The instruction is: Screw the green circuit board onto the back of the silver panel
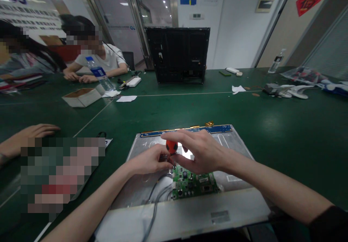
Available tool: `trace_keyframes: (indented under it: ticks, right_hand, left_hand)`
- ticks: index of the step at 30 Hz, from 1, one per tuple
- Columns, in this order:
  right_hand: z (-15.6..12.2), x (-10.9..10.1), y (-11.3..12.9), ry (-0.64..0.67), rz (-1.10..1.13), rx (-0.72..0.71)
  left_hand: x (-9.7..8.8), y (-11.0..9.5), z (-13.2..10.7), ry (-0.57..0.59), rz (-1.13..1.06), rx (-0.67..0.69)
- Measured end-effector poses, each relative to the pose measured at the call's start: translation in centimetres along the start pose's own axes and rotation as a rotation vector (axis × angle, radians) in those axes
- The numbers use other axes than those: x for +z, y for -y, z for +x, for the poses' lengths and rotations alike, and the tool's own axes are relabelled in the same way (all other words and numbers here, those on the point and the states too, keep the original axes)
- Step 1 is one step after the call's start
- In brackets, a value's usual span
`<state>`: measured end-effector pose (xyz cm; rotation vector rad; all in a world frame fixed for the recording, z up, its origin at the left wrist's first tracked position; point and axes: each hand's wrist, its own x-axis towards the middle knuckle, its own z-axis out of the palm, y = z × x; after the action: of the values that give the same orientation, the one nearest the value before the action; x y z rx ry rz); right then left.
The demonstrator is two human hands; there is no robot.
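A grey metal display panel (239,144) lies flat on the green table in front of me, with a green circuit board (194,184) on it and grey cables (154,198) leading off toward me. My right hand (201,151) is wrapped round a screwdriver with an orange and black handle (172,146), held upright over the board's left corner. My left hand (148,160) pinches the screwdriver's shaft just below the handle, fingers pressed together.
A black monitor housing (178,55) stands upright at the table's middle. Two people sit at the far left behind a water bottle (99,73) and a cardboard box (81,97). Another person's hand (24,138) rests at left. Bagged parts (288,89) lie at right.
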<state>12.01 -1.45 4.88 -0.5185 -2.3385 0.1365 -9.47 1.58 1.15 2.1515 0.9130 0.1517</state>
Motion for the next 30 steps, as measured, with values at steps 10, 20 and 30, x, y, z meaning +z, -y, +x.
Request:
trace_keyframes:
  ticks: [10, 20, 30]
  right_hand:
    - [0.22, -0.16, 0.15, -0.038, 0.032, -0.024]
    - [0.12, 0.08, 0.05, -0.047, -0.051, -0.018]
    - [0.20, -0.28, 0.20, -0.024, -0.007, -0.026]
  left_hand:
    - [0.19, -0.24, -0.13, -0.020, -0.015, 0.026]
    - [-0.08, -0.05, 0.06, 0.016, -0.054, 0.017]
    - [0.28, -0.10, -0.20, -0.039, 0.005, 0.008]
